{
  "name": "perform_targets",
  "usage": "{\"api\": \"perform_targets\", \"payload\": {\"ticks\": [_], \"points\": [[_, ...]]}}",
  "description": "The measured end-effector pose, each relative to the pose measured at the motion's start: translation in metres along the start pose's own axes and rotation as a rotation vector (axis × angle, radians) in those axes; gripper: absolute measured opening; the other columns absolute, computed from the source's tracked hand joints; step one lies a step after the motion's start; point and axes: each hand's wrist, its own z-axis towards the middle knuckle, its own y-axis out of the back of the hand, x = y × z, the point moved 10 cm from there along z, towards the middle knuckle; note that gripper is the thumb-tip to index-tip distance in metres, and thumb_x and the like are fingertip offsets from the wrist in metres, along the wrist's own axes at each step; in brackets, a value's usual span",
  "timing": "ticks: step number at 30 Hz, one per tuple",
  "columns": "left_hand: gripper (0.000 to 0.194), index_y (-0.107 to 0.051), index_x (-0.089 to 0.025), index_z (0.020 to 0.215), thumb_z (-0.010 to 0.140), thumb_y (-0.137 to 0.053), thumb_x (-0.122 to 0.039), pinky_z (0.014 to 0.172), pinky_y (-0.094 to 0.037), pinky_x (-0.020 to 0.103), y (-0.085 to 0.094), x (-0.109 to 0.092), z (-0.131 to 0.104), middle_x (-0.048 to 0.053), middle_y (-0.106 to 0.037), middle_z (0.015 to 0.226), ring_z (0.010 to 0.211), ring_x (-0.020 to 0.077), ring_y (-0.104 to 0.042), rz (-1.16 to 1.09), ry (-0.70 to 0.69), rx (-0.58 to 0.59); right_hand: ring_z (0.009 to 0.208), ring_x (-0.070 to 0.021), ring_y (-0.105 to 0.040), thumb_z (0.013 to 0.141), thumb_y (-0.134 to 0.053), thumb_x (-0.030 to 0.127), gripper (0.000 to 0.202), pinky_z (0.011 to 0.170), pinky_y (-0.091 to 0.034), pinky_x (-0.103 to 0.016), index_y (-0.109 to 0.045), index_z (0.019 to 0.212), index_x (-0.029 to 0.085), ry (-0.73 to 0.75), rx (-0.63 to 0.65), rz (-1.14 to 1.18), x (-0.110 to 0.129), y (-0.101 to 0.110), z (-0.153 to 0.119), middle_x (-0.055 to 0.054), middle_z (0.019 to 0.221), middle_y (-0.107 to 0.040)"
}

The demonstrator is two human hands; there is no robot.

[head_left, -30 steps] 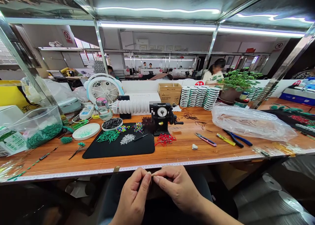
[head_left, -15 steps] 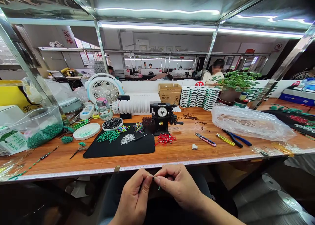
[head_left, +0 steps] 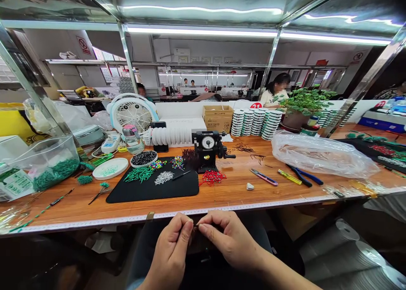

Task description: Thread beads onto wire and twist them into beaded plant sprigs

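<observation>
Two hands meet low in the frame's centre, below the wooden bench edge (head_left: 222, 206). Left hand (head_left: 173, 254) curls with thumb and forefinger pinched; right hand (head_left: 230, 239) reaches in from the lower right, fingertips pinched likewise. Between the two pinches sits a tiny dark piece (head_left: 194, 228), nipped by both, too small to make out further.

At bottom centre, the left hand (head_left: 173, 250) and right hand (head_left: 230, 239) pinch something tiny between their fingertips, below the wooden bench (head_left: 241, 190) edge; black mat (head_left: 152, 188) lies beyond.
</observation>
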Motion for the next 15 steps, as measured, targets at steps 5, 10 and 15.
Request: {"api": "perform_targets", "payload": {"ticks": [5, 10, 15], "points": [[0.030, -0.045, -0.020, 0.068, 0.090, -0.043, -0.040, 0.052, -0.030, 0.023, 0.0008, -0.0013, -0.0007, -0.005, -0.037, 0.061, 0.057, 0.0118, -0.030, 0.001, -0.002, -0.006, 0.064, -0.0129, -0.054, 0.085, -0.054, 0.025, 0.021, 0.061, -0.042, -0.023, -0.069, 0.079, 0.013, 0.026, 0.011, 0.007, 0.0036, -0.0008, -0.0002, -0.003, 0.070, -0.064], [0.030, -0.046, -0.020, 0.068, 0.090, -0.044, -0.040, 0.053, -0.030, 0.022, 0.0019, 0.0006, -0.0007, -0.004, -0.037, 0.061, 0.057, 0.0119, -0.031, 0.024, 0.011, -0.014, 0.064, -0.0126, -0.054, 0.085, -0.055, 0.025, 0.020, 0.062, -0.042, -0.023, -0.070, 0.078, 0.013, 0.034, -0.015, -0.004, 0.0037, 0.0010, -0.0001, -0.003, 0.069, -0.064], [0.030, -0.046, -0.020, 0.067, 0.089, -0.045, -0.041, 0.051, -0.031, 0.021, 0.0002, 0.0017, -0.0002, -0.005, -0.037, 0.060, 0.056, 0.0117, -0.031, -0.004, 0.026, -0.010, 0.059, -0.0113, -0.049, 0.084, -0.053, 0.026, 0.023, 0.057, -0.039, -0.022, -0.069, 0.075, 0.012, 0.034, -0.022, -0.015, 0.0033, -0.0003, 0.0000, -0.002, 0.064, -0.060]]}}
